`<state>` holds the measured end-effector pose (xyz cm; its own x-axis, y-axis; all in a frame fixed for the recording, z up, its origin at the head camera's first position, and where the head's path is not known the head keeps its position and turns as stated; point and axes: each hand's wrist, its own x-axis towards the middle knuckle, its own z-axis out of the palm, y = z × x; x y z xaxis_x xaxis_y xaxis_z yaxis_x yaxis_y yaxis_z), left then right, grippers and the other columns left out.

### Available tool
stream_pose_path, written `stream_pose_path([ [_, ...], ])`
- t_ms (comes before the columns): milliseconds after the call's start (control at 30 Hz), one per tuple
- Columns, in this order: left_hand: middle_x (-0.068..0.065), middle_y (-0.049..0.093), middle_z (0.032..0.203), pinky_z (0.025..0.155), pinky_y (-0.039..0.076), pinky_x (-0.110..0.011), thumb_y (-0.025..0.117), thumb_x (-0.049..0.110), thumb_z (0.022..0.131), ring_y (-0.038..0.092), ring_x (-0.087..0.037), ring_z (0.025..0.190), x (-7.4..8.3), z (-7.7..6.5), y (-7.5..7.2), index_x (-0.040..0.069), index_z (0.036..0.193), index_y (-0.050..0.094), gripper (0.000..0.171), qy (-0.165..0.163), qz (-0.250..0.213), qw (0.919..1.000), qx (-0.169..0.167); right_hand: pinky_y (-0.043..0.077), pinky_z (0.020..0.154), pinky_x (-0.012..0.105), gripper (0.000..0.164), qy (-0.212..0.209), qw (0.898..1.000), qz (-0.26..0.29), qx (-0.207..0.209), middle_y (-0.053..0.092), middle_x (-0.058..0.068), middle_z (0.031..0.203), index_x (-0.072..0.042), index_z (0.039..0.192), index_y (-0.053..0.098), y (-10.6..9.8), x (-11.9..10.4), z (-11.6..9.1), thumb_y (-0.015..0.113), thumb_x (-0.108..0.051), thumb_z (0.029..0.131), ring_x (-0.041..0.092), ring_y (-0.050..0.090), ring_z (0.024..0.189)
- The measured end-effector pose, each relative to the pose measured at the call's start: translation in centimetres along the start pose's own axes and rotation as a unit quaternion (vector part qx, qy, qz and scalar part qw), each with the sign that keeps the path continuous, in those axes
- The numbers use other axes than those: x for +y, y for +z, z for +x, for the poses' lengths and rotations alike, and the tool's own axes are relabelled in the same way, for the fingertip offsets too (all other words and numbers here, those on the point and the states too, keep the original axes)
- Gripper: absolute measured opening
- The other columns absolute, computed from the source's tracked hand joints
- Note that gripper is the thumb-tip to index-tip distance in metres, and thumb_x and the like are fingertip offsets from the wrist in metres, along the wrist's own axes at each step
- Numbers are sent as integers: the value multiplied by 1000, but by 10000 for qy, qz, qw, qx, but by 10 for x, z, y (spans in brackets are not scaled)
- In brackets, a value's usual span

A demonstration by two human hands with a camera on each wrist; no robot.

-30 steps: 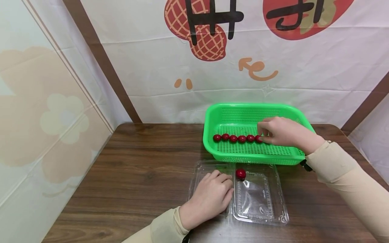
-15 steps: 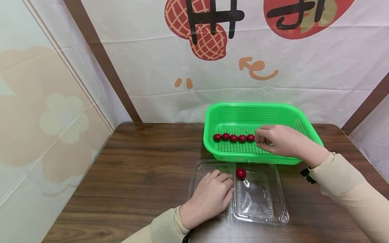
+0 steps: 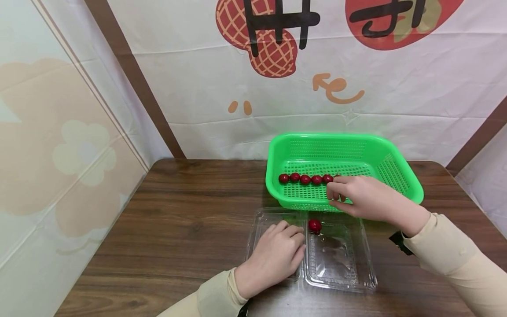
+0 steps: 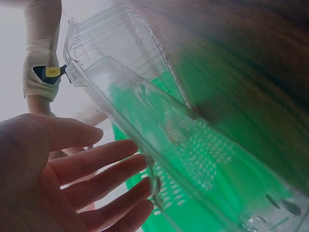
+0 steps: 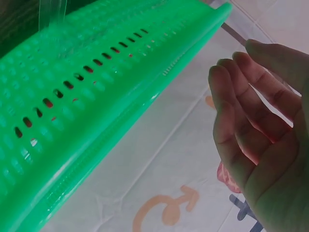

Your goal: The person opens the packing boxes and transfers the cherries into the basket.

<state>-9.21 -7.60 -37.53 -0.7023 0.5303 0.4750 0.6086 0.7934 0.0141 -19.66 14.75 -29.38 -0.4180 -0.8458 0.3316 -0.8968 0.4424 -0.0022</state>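
My left hand [image 3: 273, 253] rests over the left half of an opened clear plastic box [image 3: 336, 275], its loosely bent fingers touching the rim in the left wrist view. In the box's right half lies one glossy small red ball [image 3: 314, 226]. Behind it, a green perforated basket [image 3: 325, 136] holds a row of similar red balls [image 3: 305, 179] on its floor. Above the basket's front rim hovers my right hand [image 3: 362, 198], partly covering the right end of the row. The right wrist view shows its fingers [image 5: 241, 106] loosely curved with nothing between them.
Everything stands on a dark wood-grain table [image 3: 190, 229]. Right behind the basket hangs a white printed cloth [image 3: 198, 88], with another cloth panel [image 3: 59, 132] at the left. The basket's front wall adjoins the back edge of the clear box.
My right hand has drawn back from the row toward the basket's front rim. The rightmost ball, hidden half a second ago, partly shows again in the row. My left hand has stayed in place.
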Motion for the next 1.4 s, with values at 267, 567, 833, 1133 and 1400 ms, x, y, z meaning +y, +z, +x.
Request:
stream_pose_path([
  [267, 3, 68, 98, 69, 46, -28, 57, 25, 84, 55, -15, 88, 0, 0, -1, 16, 84, 69, 15, -15, -23, 10000, -29, 46, 50, 22, 14, -72, 9999, 93, -22, 55, -14, 75, -22, 77, 57, 5, -8, -2, 69, -14, 76, 0, 49, 59],
  [567, 3, 68, 98, 68, 46, -28, 57, 25, 84, 54, -15, 87, -1, 0, -1, 15, 83, 69, 15, -10, -27, 10000, -11, 48, 51, 22, 8, -93, 9983, 358, -441, 57, -11, 73, -19, 80, 61, 23, -16, -7, 68, -15, 77, -1, 50, 59],
  [833, 3, 68, 97, 68, 46, -28, 57, 25, 84, 54, -15, 88, 0, 0, -1, 15, 83, 69, 15, -17, -15, 10000, 19, 52, 55, 21, 7, -113, 9952, 644, -723, 65, -7, 74, -14, 83, 67, 36, -21, -10, 66, -10, 78, 0, 56, 62],
  [1133, 3, 68, 99, 69, 46, -28, 56, 25, 84, 54, -15, 89, 0, 0, -1, 15, 84, 69, 16, -43, -17, 10000, -25, 50, 51, 21, 12, 7, 9934, 701, -907, 56, -10, 62, -15, 69, 62, 54, -22, -11, 66, -11, 78, -1, 49, 55],
  [1400, 3, 68, 98, 69, 46, -28, 56, 25, 84, 54, -15, 88, 0, 0, -1, 15, 84, 69, 17, -34, 44, 10000, -33, 46, 46, 19, 9, 242, 9938, 566, -925, 55, -9, 59, -14, 70, 62, 64, -26, -11, 66, -11, 78, -2, 45, 50],
])
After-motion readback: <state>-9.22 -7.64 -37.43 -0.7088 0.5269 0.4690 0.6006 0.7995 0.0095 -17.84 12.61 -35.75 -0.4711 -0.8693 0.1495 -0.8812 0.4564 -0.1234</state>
